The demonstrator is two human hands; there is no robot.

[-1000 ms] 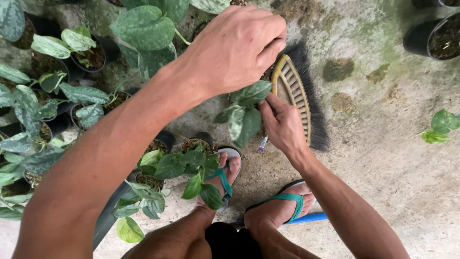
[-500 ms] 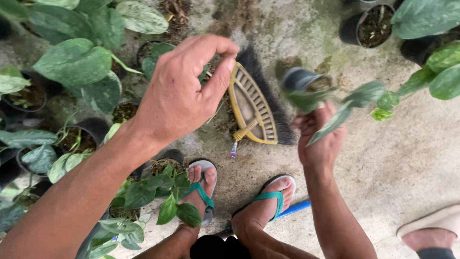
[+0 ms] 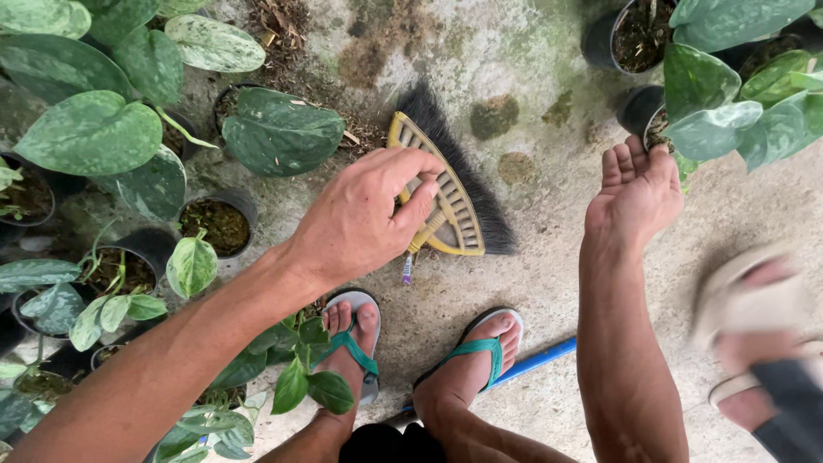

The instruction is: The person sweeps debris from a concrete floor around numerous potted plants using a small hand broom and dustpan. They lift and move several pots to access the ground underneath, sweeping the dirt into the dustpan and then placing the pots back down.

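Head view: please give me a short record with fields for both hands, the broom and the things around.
left hand: over the broom's base, fingers curled, touching it
right hand: on a small black pot with a green plant
broom: yellow fan frame, black bristles, flat on concrete
surroundings: potted plants at left, green sandals, another person's foot at right, blurred

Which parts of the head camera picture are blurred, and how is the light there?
In the head view, another person's sandalled foot at the right edge is smeared by motion blur; the left hand on the yellow hand broom, the right hand by a black pot and the leaves are sharp; light is soft and even, without glare or hard shadows.
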